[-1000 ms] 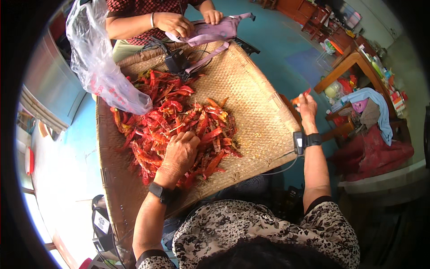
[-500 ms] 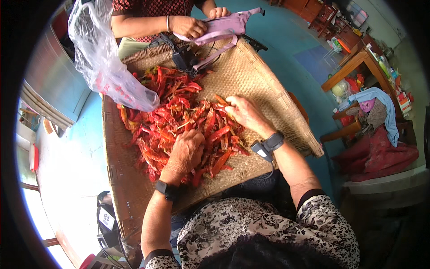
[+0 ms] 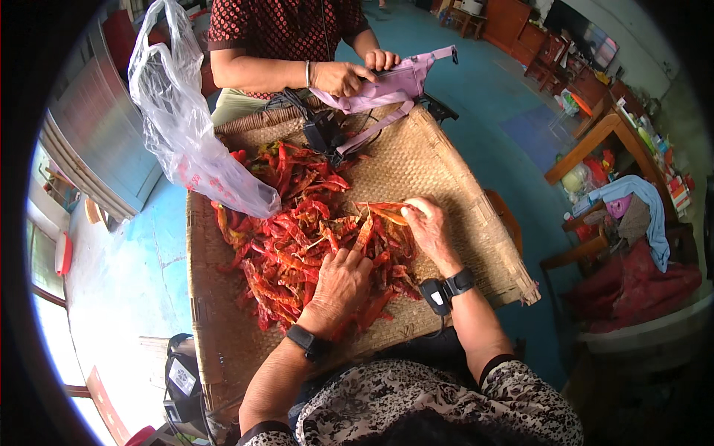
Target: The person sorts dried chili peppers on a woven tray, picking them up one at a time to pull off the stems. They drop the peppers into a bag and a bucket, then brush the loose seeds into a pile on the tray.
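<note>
A heap of dried red chili peppers lies in a woven bamboo tray. My right hand pinches one long orange-red dried chili by its right end, at the right side of the heap. To its left, my left hand rests on the heap with fingers curled down and closed. Another chili stands up against its fingertips; whether they grip it or one beneath is hidden. A wristband is on each of my wrists, the right one with a small device beside it.
A clear plastic bag leans over the tray's left side. Across the tray, another person's hands handle a pink bag, with a black device and cables on the rim. Clothes hang over wooden furniture at the right.
My right hand has drawn a chili from the heap and moved down and right with it. My left hand has shifted right across the peppers. The view has shifted slightly.
</note>
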`<state>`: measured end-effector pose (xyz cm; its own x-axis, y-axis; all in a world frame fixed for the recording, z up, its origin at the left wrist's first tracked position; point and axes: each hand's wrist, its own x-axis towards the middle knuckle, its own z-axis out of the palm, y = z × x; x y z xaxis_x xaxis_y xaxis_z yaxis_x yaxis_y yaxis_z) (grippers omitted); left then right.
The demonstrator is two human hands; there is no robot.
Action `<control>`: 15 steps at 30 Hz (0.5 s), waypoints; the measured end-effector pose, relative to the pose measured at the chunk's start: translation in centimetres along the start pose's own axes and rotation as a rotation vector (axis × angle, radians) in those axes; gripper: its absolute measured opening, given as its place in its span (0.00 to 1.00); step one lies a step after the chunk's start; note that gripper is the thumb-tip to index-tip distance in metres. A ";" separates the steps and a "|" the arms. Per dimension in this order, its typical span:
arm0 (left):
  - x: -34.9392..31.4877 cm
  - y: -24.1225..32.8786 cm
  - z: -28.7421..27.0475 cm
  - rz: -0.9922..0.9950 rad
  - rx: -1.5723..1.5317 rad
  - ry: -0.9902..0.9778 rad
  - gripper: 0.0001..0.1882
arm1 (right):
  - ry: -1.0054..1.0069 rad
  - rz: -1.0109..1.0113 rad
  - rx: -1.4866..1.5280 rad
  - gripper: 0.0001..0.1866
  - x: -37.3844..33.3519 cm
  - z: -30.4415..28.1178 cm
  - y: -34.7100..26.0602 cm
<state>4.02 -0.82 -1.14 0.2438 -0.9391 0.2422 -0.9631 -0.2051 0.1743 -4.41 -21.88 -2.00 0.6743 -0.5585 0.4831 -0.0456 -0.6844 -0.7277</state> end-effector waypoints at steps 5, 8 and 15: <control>-0.8 -1.8 1.1 0.017 -0.280 0.095 0.07 | 0.149 0.221 0.720 0.10 0.6 -1.6 0.8; -0.6 -2.2 -0.2 -0.076 -0.529 0.101 0.07 | 0.444 0.341 0.999 0.10 1.4 -4.2 0.8; -0.9 -2.6 -0.9 -0.194 -0.758 0.145 0.10 | 0.529 0.198 1.747 0.19 2.2 -7.3 3.2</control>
<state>6.40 0.81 -0.98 0.4624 -0.8496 0.2538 -0.5746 -0.0691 0.8155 -8.45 -28.68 0.31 0.4635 -0.8697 0.1698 0.8760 0.4210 -0.2352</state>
